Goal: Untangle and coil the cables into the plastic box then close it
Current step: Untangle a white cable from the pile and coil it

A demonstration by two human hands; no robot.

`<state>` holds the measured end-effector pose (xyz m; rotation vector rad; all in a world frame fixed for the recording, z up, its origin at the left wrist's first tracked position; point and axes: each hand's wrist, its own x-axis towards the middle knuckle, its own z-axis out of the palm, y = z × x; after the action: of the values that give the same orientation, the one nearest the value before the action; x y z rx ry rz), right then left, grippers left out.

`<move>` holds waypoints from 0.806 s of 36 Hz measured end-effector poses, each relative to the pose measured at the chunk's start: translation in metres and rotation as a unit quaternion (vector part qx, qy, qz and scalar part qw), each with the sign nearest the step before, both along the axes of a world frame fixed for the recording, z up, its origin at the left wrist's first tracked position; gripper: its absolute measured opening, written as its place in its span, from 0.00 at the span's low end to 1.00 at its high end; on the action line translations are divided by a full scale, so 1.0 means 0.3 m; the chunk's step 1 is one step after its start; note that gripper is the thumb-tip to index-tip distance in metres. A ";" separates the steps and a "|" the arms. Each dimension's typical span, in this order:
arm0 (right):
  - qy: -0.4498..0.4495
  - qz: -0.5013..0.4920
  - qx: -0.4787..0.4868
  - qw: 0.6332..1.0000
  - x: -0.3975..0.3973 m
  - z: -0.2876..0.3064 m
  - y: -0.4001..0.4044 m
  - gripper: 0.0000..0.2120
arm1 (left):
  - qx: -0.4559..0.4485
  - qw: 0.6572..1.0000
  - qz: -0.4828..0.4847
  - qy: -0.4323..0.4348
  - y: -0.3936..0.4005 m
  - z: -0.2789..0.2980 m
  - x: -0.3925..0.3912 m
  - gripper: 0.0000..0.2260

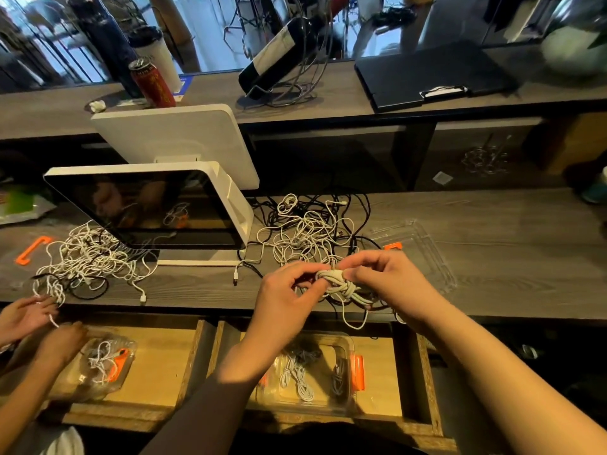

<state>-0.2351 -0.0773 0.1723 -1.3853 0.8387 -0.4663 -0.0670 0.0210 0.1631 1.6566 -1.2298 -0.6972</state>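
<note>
Your left hand (289, 287) and right hand (387, 277): both pinch one knotted white cable bundle (341, 285) above the surface (492, 231) edge. Cable tangle (308, 231): behind your hands, beside the monitor (147, 205). Plastic box (315, 369): open in the drawer (423, 372) below, coils inside. Clear lid (423, 247): right of the tangle. Second person's hands (39, 323): far left, at another tangle (88, 257).

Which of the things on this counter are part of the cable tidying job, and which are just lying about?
Part of the job:
left hand and right hand gripping the coiled white cable
tangled cables
plastic box in the drawer
clear lid

Lying about:
touchscreen terminal
red can
wine bottle
black clipboard
</note>
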 end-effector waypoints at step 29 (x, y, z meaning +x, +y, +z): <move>-0.016 -0.026 -0.030 0.999 0.002 -0.070 0.061 0.13 | 0.093 0.982 -0.007 0.165 0.002 0.002 0.017 0.05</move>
<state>-0.2344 -0.0589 0.1514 -1.4097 0.8423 -0.5562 -0.0620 0.0217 0.1637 1.6013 -0.9615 -1.0755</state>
